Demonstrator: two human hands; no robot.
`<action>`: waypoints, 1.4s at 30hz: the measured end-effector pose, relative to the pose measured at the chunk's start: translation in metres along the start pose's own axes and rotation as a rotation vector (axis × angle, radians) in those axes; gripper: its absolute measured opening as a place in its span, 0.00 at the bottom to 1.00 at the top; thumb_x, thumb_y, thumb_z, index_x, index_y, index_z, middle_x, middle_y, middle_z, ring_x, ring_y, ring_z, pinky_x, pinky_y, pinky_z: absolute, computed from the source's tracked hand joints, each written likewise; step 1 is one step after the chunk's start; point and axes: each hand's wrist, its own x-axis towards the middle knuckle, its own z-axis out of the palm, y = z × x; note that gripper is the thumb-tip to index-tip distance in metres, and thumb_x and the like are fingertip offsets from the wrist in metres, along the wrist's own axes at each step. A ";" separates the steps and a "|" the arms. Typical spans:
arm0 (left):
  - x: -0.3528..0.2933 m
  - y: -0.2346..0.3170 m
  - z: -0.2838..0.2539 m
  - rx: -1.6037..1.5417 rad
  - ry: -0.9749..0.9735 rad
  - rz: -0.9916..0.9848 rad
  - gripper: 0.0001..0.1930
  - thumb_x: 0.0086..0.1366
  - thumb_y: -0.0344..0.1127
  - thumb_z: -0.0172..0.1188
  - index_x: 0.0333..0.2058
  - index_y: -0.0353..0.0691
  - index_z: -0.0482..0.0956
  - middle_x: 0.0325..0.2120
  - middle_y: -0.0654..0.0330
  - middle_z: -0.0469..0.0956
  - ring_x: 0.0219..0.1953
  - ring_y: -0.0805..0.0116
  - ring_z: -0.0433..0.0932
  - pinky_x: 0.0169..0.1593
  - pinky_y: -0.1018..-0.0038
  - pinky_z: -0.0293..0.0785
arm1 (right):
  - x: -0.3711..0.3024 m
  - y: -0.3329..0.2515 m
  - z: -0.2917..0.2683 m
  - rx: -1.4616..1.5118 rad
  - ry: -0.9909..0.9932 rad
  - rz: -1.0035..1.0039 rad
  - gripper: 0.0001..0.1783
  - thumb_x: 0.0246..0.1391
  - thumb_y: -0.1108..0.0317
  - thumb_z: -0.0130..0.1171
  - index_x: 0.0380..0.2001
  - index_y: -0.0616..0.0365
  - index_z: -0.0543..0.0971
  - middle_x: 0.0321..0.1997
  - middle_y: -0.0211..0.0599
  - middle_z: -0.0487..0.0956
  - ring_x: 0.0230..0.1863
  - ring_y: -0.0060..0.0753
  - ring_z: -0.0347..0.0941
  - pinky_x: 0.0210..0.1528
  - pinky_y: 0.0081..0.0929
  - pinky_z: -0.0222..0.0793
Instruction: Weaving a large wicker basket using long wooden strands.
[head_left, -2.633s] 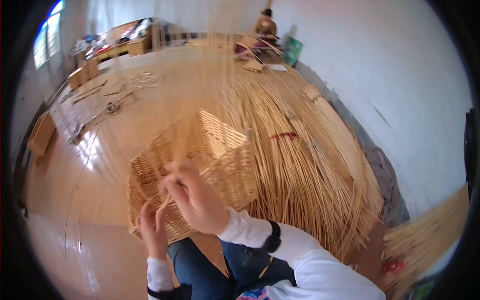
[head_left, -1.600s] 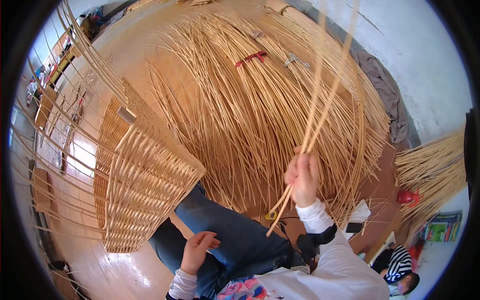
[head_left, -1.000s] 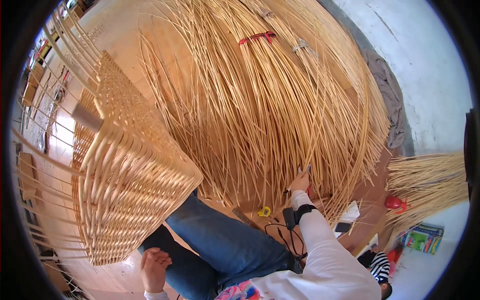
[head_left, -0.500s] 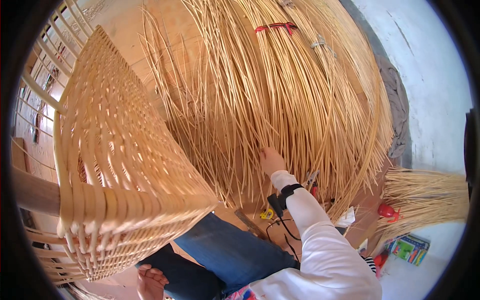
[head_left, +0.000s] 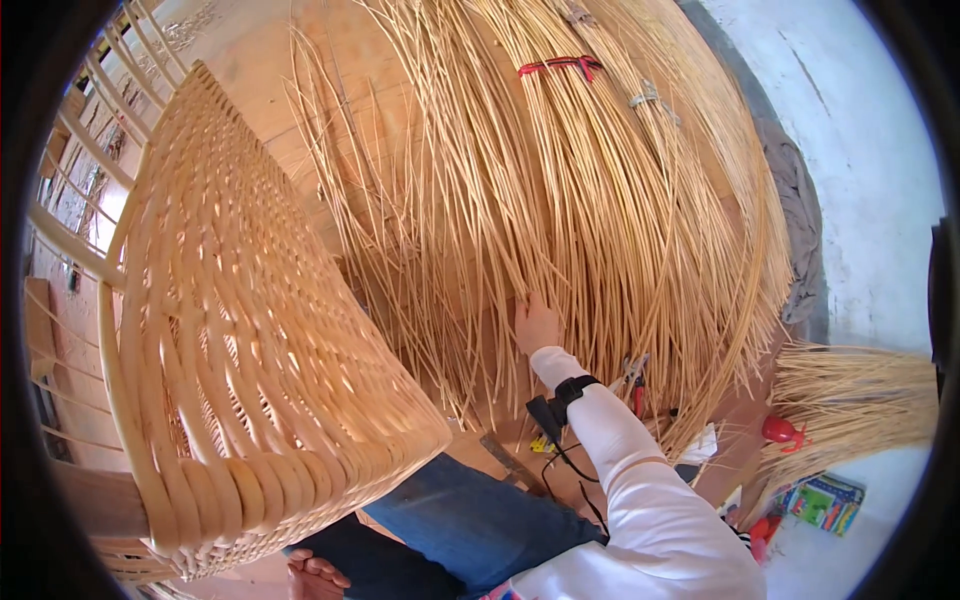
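A large woven wicker piece (head_left: 240,300) with a thick wrapped edge stands tilted on my left, close to my legs. My right hand (head_left: 538,325) is stretched forward to the near ends of a spread of loose wicker rods (head_left: 470,160). Its fingers are closed around the rod ends; how many rods they grip is hidden. Low in the picture, my left hand (head_left: 315,575) rests beside my dark trouser leg, below the woven piece. Its fingers are loosely curled with nothing visible in them, and the lower part is cut off.
A wicker bundle (head_left: 575,130) tied with red cord (head_left: 560,66) lies beside the loose rods. Red-handled pruning shears (head_left: 638,395) and a yellow tape measure (head_left: 543,443) lie near my right forearm. Another rod pile (head_left: 850,390) and a red object (head_left: 778,429) are by the white wall.
The woven piece now appears larger and lower as the view has shifted. My right hand stays at the rod ends, slightly lower in view. My left hand has sunk toward the lower edge.
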 end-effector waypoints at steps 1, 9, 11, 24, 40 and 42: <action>0.002 0.000 0.000 -0.024 -0.038 0.003 0.23 0.71 0.48 0.51 0.58 0.40 0.66 0.44 0.60 0.73 0.49 0.63 0.73 0.48 0.65 0.73 | -0.002 -0.004 0.003 0.082 0.006 0.051 0.20 0.60 0.56 0.55 0.45 0.62 0.75 0.42 0.58 0.80 0.43 0.63 0.76 0.46 0.49 0.70; -0.004 -0.005 -0.002 0.034 0.034 0.052 0.24 0.70 0.47 0.53 0.58 0.39 0.66 0.43 0.59 0.73 0.48 0.62 0.73 0.48 0.63 0.76 | -0.005 -0.033 0.084 0.325 -0.051 0.389 0.28 0.56 0.51 0.56 0.47 0.67 0.76 0.47 0.60 0.79 0.50 0.58 0.75 0.54 0.42 0.68; -0.007 -0.006 -0.004 0.037 0.050 0.034 0.24 0.70 0.46 0.54 0.58 0.39 0.66 0.43 0.59 0.72 0.48 0.62 0.73 0.49 0.63 0.75 | 0.004 -0.034 0.094 0.069 -0.130 0.411 0.24 0.55 0.55 0.55 0.46 0.64 0.78 0.45 0.59 0.79 0.51 0.61 0.74 0.55 0.45 0.69; 0.039 -0.009 0.105 0.465 -0.156 -0.127 0.18 0.72 0.38 0.51 0.52 0.30 0.70 0.44 0.46 0.78 0.43 0.56 0.80 0.47 0.63 0.77 | 0.009 -0.081 -0.094 0.966 -0.834 0.376 0.12 0.63 0.66 0.52 0.44 0.61 0.77 0.34 0.34 0.80 0.35 0.27 0.77 0.38 0.26 0.73; 0.107 -0.111 0.204 0.480 -0.231 -0.531 0.14 0.72 0.40 0.48 0.46 0.34 0.70 0.36 0.50 0.80 0.32 0.64 0.81 0.36 0.73 0.79 | -0.074 -0.136 -0.163 0.892 -0.834 0.092 0.11 0.60 0.64 0.59 0.38 0.62 0.77 0.28 0.33 0.79 0.22 0.22 0.69 0.23 0.22 0.66; 0.103 -0.110 0.197 0.390 -0.180 -0.484 0.14 0.73 0.39 0.47 0.46 0.32 0.71 0.29 0.56 0.77 0.23 0.74 0.72 0.23 0.81 0.68 | -0.071 -0.130 -0.153 0.830 -0.728 0.033 0.15 0.62 0.59 0.56 0.36 0.62 0.77 0.27 0.34 0.78 0.20 0.23 0.69 0.22 0.23 0.66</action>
